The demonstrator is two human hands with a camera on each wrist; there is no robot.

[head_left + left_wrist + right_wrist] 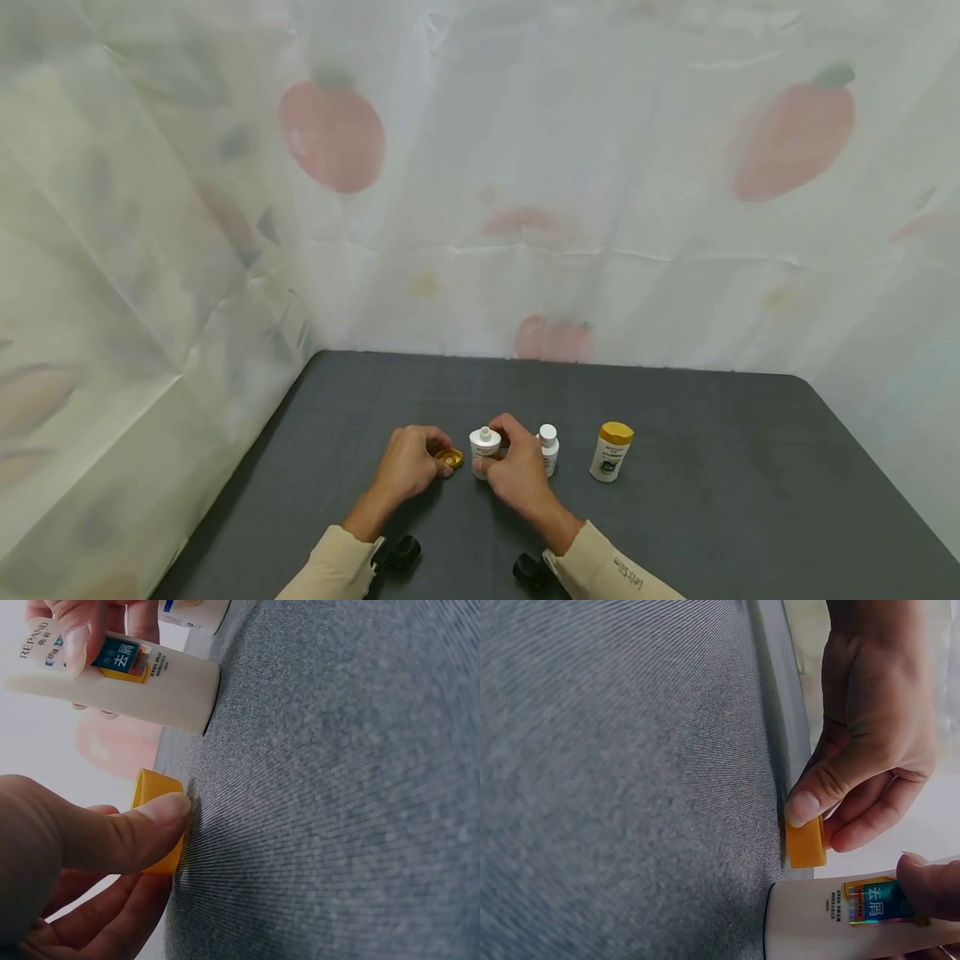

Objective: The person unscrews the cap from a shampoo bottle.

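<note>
Grey table [712, 475] spans my head feed. My left fingers [124, 919] pinch a yellow cap [806, 844]; my right fingers [141, 625] grip an uncapped REPAND bottle [169, 690].

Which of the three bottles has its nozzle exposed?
The open bottle in the right hand; the white-capped bottle beside that hand and the rightmost, yellow-capped bottle both look closed.

Dk grey tbl [720, 492] w/ rounded far corners, fine ribbed surface. Far side: whitish sheet [615, 133] w/ faded red fruit prints [333, 137], some w/ green tops [834, 76], & a horiz. crease [480, 249] low down. Left side: creased sheeting [112, 242], yellowish tint, w/ greyish blotches [236, 143]. Light soft, approx. even.
</note>
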